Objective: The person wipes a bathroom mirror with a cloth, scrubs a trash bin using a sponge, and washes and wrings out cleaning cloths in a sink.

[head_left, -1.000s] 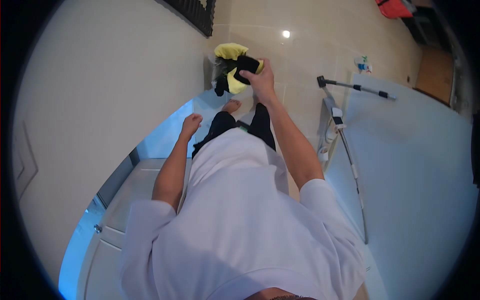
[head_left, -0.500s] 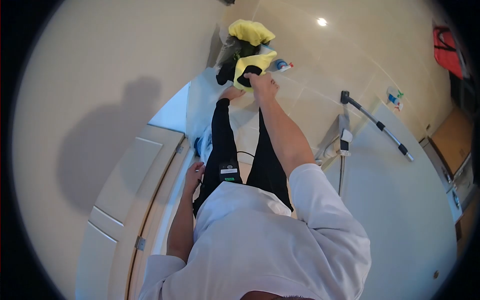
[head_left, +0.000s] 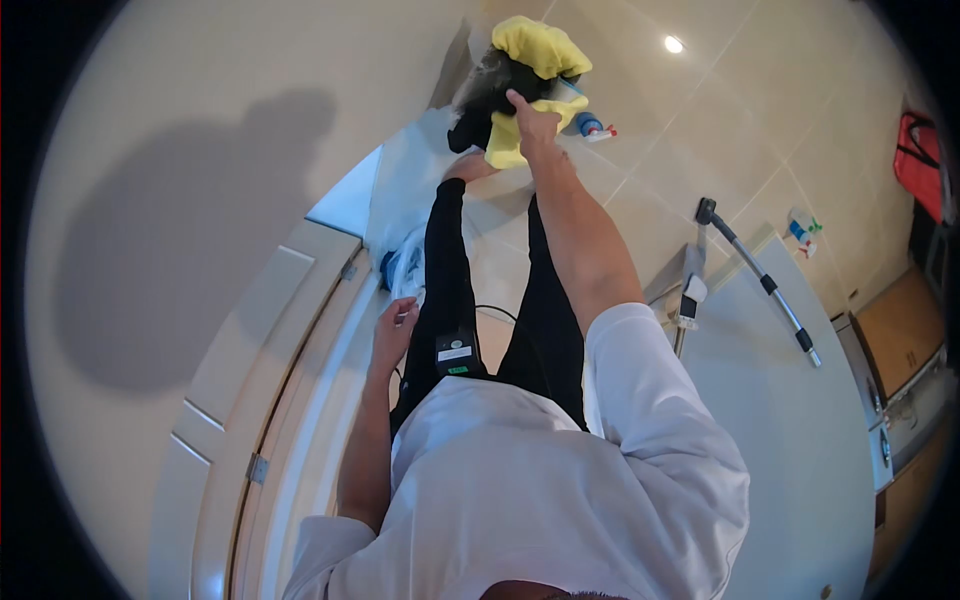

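Observation:
My right hand [head_left: 537, 125] reaches down at the far end of my legs, thumb stretched onto a black cloth [head_left: 522, 82]; its other fingers are mostly hidden, but it appears to grip this cloth. Around it are a yellow cloth [head_left: 540, 46] bunched at the top and another yellow cloth [head_left: 508, 143] hanging below. A clear plastic bag [head_left: 478, 84] shows at their left side. My left hand [head_left: 395, 332] hangs by my left thigh, fingers loosely bent and apart, with nothing in it. A black device with a label [head_left: 456, 352] sits at my waist.
Spray bottles [head_left: 590, 125] [head_left: 802, 232] stand on the tiled floor [head_left: 660, 130]. A vacuum tube [head_left: 765, 280] leans over a pale panel [head_left: 770, 420] at right. A panelled door [head_left: 240, 340] is at left, a red bag [head_left: 918, 160] far right.
My right hand has moved up and away with the black cloth, from over the lower yellow cloth to between the two yellow cloths. My left hand stays by my thigh. The view has shifted slightly.

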A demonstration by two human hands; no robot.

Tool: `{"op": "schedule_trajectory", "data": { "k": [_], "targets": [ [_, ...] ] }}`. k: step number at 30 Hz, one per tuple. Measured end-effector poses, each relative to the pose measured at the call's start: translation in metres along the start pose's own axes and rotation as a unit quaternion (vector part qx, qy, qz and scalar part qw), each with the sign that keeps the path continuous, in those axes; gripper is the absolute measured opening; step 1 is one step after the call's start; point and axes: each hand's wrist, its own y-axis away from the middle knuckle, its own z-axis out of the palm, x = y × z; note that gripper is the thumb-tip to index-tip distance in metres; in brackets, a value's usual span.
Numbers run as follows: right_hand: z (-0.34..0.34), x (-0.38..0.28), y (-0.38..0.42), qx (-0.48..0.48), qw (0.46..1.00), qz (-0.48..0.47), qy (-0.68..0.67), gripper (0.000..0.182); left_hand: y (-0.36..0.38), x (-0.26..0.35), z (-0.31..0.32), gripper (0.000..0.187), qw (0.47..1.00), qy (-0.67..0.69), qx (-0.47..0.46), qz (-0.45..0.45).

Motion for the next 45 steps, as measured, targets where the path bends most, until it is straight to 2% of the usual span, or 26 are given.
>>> {"op": "schedule_trajectory", "data": {
  "k": [3, 4, 6, 8, 10, 12, 14, 16, 18, 21, 23, 25, 26, 27, 28, 29, 31, 33, 34, 35, 36, 38, 41, 42, 44, 45],
  "targets": [
    [-0.018, 0.014, 0.011, -0.014, 0.999, -0.040, 0.013, 0.089, 0.003, -0.009, -0.004, 0.032, 1.000, 0.028, 0.005, 0.013],
    [-0.027, 0.036, 0.003, -0.057, 0.992, -0.101, 0.048, 0.080, 0.005, -0.012, -0.006, 0.032, 1.000, 0.021, 0.012, 0.007],
    [-0.063, 0.051, 0.022, -0.047, 0.940, -0.158, 0.300, 0.067, 0.011, -0.019, -0.010, 0.032, 0.999, 0.023, 0.024, 0.009],
    [-0.092, 0.102, 0.002, -0.114, 0.919, -0.243, 0.288, 0.053, 0.022, -0.029, -0.015, 0.030, 0.999, 0.024, 0.038, -0.026],
    [-0.150, 0.103, 0.042, -0.153, 0.917, -0.245, 0.274, 0.044, 0.036, -0.042, -0.019, 0.028, 0.997, 0.057, 0.042, -0.031],
    [-0.201, 0.149, 0.019, -0.157, 0.898, -0.245, 0.332, 0.031, 0.050, -0.057, -0.020, 0.027, 0.994, 0.091, 0.048, -0.037],
    [-0.261, 0.177, 0.005, -0.130, 0.904, -0.214, 0.347, 0.026, 0.064, -0.072, -0.017, 0.026, 0.995, 0.070, 0.068, 0.010],
    [-0.311, 0.143, 0.057, -0.120, 0.934, -0.104, 0.320, 0.022, 0.078, -0.074, -0.018, 0.026, 0.994, 0.081, 0.071, -0.003],
    [-0.348, 0.134, 0.074, -0.113, 0.963, -0.063, 0.235, 0.019, 0.087, -0.091, -0.013, 0.027, 0.986, 0.149, 0.065, -0.025],
    [-0.380, 0.125, 0.075, -0.114, 0.976, -0.073, 0.170, 0.014, 0.087, -0.125, -0.003, 0.023, 0.966, 0.247, 0.078, 0.018],
    [-0.373, 0.098, 0.098, -0.058, 0.968, -0.092, 0.225, 0.008, 0.072, -0.159, 0.004, 0.019, 0.955, 0.266, 0.120, 0.054],
    [-0.369, 0.093, 0.075, -0.143, 0.966, -0.132, 0.171, 0.011, 0.074, -0.157, -0.005, 0.021, 0.975, 0.163, 0.148, 0.035],
    [-0.359, 0.086, 0.081, -0.116, 0.960, -0.171, 0.186, 0.013, 0.075, -0.156, -0.008, 0.032, 0.969, 0.163, 0.182, 0.024],
    [-0.346, 0.080, 0.088, -0.088, 0.953, -0.211, 0.196, 0.017, 0.065, -0.158, -0.013, 0.032, 0.962, 0.187, 0.200, 0.019],
    [-0.328, 0.082, 0.075, -0.012, 0.885, -0.338, 0.321, 0.027, 0.052, -0.162, -0.020, 0.037, 0.969, 0.100, 0.223, 0.043],
    [-0.313, 0.072, 0.097, -0.023, 0.874, -0.357, 0.329, 0.027, 0.044, -0.169, -0.024, 0.043, 0.968, 0.008, 0.243, 0.065],
    [-0.274, 0.047, 0.159, -0.065, 0.858, -0.359, 0.361, 0.034, 0.049, -0.149, -0.052, 0.047, 0.957, 0.021, 0.282, 0.058],
    [-0.235, 0.039, 0.193, -0.111, 0.895, -0.298, 0.314, 0.032, 0.057, -0.132, -0.091, 0.046, 0.946, 0.058, 0.315, -0.040],
    [-0.218, 0.041, 0.197, -0.130, 0.908, -0.261, 0.302, 0.030, 0.042, -0.143, -0.105, 0.033, 0.940, 0.105, 0.325, -0.028],
    [-0.198, 0.040, 0.200, -0.149, 0.919, -0.221, 0.290, 0.028, 0.036, -0.149, -0.124, 0.033, 0.935, 0.116, 0.334, -0.025],
    [-0.177, 0.036, 0.212, -0.153, 0.915, -0.232, 0.292, 0.028, 0.034, -0.155, -0.144, 0.027, 0.930, 0.142, 0.338, -0.035],
    [-0.151, 0.043, 0.243, -0.167, 0.921, -0.150, 0.318, 0.019, 0.023, -0.176, -0.178, 0.016, 0.928, 0.182, 0.319, -0.063],
    [-0.116, 0.043, 0.272, -0.185, 0.913, -0.155, 0.330, 0.012, 0.007, -0.219, -0.208, 0.016, 0.894, 0.233, 0.381, -0.037],
    [-0.103, 0.043, 0.283, -0.161, 0.913, -0.159, 0.341, 0.011, -0.008, -0.242, -0.208, 0.016, 0.900, 0.228, 0.370, -0.033],
    [-0.081, 0.044, 0.286, -0.155, 0.898, -0.184, 0.369, 0.017, -0.046, -0.295, -0.205, 0.014, 0.850, 0.338, 0.395, -0.085],
    [-0.074, 0.046, 0.274, -0.154, 0.887, -0.191, 0.391, 0.018, -0.047, -0.305, -0.209, 0.014, 0.860, 0.327, 0.384, -0.082]
  ]
}}
